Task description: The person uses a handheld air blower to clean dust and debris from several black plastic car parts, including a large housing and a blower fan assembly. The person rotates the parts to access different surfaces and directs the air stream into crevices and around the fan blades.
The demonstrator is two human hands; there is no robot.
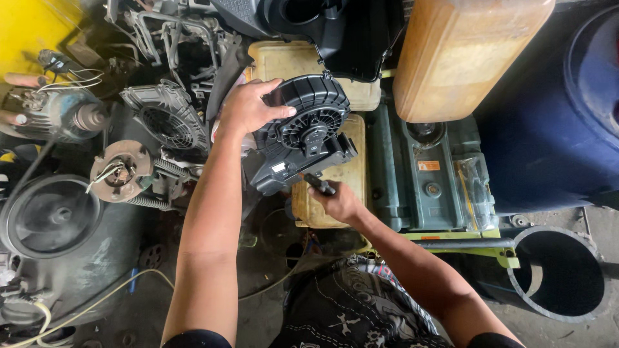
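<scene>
A black plastic blower housing (pixel 303 132) with a round slatted fan face rests tilted on top of a pale yellow jerrycan (pixel 345 174). My left hand (pixel 248 106) grips its upper left edge, thumb across the front. My right hand (pixel 338 201) is closed around a dark tool handle (pixel 319 183) whose tip points up into the lower edge of the housing. What kind of tip the tool has is hidden.
An orange-brown jerrycan (pixel 461 55) lies at upper right, a blue drum (pixel 567 122) beside it. A green machine casing (pixel 422 174) sits right of the housing. Old motors, a grey fan (pixel 167 116) and a pulley (pixel 48 216) crowd the left. A dark pipe opening (pixel 558 274) is at lower right.
</scene>
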